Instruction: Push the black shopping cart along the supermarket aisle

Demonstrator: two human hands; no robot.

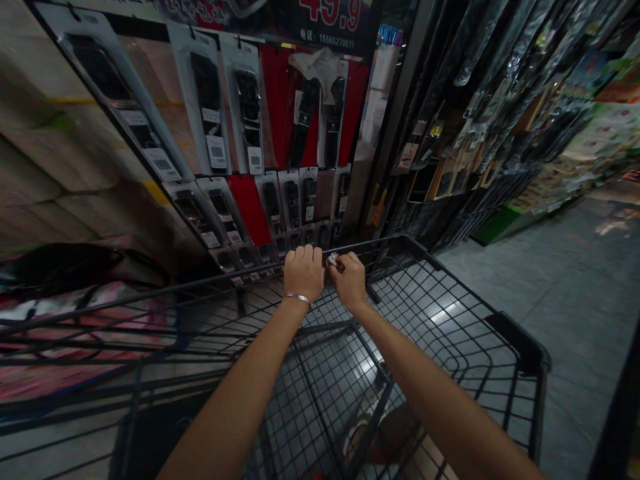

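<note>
A black wire shopping cart (430,293) spreads out below me, its far rim running across the middle of the view. My left hand (304,270), with a silver bracelet at the wrist, is wrapped over that far rim. Just to its right, my right hand (349,277) pinches a small crumpled white wad (332,259), perhaps tissue or cloth, against or right beside the same rim. Its exact contact with the bar cannot be made out. Both forearms reach over the wire basket.
Beyond the rim stands a display rack with packaged belts (249,107) on red and pale backing. Long dark wrapped goods (470,127) hang to the right. Pink bags (115,327) lie at the left. Grey shiny floor (575,280) stretches along the right, beside a green-edged shelf (500,223).
</note>
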